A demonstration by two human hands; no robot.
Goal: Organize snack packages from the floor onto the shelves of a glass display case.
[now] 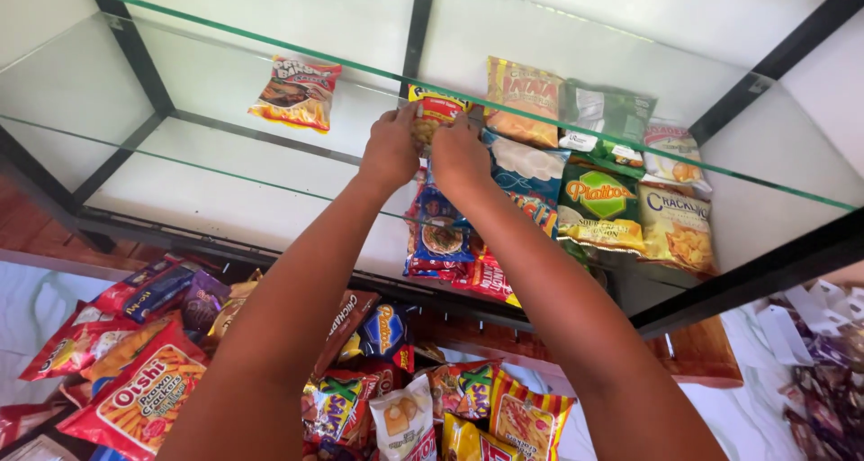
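Observation:
Both my arms reach up into a glass display case. My left hand [389,149] and my right hand [459,155] together grip a small yellow and red snack packet [433,112] on the upper glass shelf [207,83]. To its right stand an orange chip bag [524,101] and a green bag [607,119]. Blue and red packets [441,240] lie on the shelf below my hands.
A lone orange snack bag [297,92] lies at the left of the upper shelf. Green and yellow bags [598,209] stand at the right of the lower shelf. A heap of assorted snack packets [144,380] lies below the case. Black metal frame bars [756,276] edge the case.

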